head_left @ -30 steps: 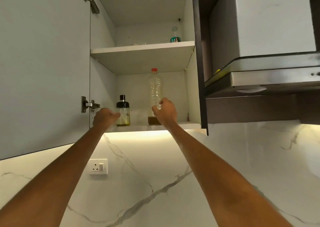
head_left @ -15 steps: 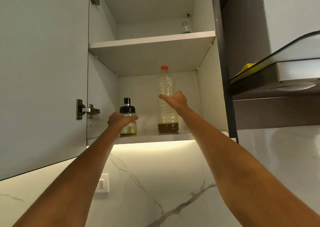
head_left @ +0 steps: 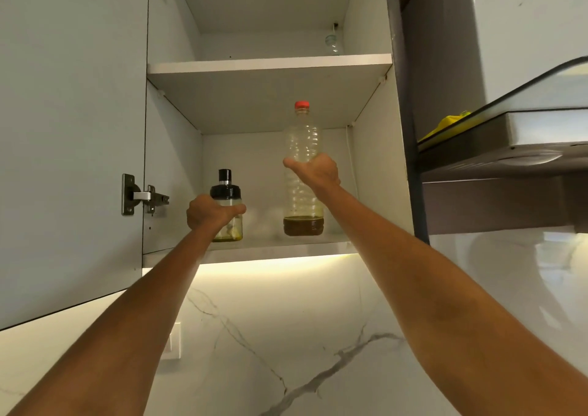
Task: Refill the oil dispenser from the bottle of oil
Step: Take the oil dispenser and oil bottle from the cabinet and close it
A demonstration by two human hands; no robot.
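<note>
A tall clear plastic bottle of oil [head_left: 302,135] with a red cap stands on the lower shelf [head_left: 273,246] of an open wall cabinet, with a little dark oil at its bottom. My right hand [head_left: 315,170] is wrapped around its middle. To its left stands the oil dispenser [head_left: 226,189], a small glass jar with a black lid and a thin layer of yellow oil. My left hand [head_left: 210,213] grips the jar's body from the left. Both arms reach up from below.
The cabinet door [head_left: 70,135] hangs open at the left with a metal hinge [head_left: 140,195]. An upper shelf [head_left: 270,64] holds a small glass bottle [head_left: 332,42]. A range hood [head_left: 509,135] juts out at the right. A marble wall with a socket [head_left: 173,341] lies below.
Both hands have closed on their objects: the right hand rose from the bottle's base to its middle, the left hand wrapped around the dispenser. The view tilted upward and closer.
</note>
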